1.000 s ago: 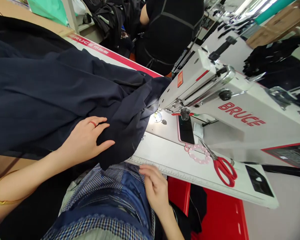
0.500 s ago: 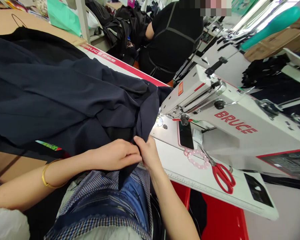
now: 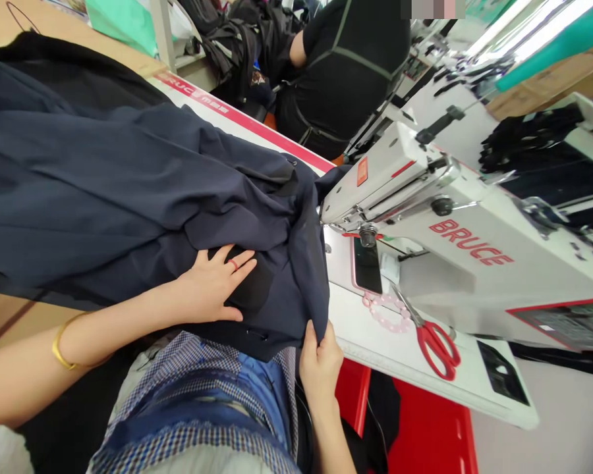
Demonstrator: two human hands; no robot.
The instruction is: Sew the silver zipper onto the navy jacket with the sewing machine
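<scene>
A large dark navy garment (image 3: 128,171) lies in loose folds over the sewing table and reaches the needle end of the white sewing machine (image 3: 454,237). My left hand (image 3: 215,283) rests on the cloth with its fingers spread, beside a black patch of fabric (image 3: 250,286). At the garment's near right corner, my right hand (image 3: 321,349) pinches the navy edge between thumb and fingers. The cloth hangs over the table's front edge towards my lap. Folds of the garment hide the machine's needle area.
On the machine bed (image 3: 356,322) lie a phone (image 3: 367,264), a pink beaded loop (image 3: 388,313) and red-handled scissors (image 3: 437,349). Behind the table, a person in black (image 3: 340,72) sits near piled dark clothes (image 3: 242,46). Red panels (image 3: 425,421) stand below the table.
My hands have moved apart. The left slid left and opened flat on the cloth; the right moved right and down with the garment's edge, spreading the fabric.
</scene>
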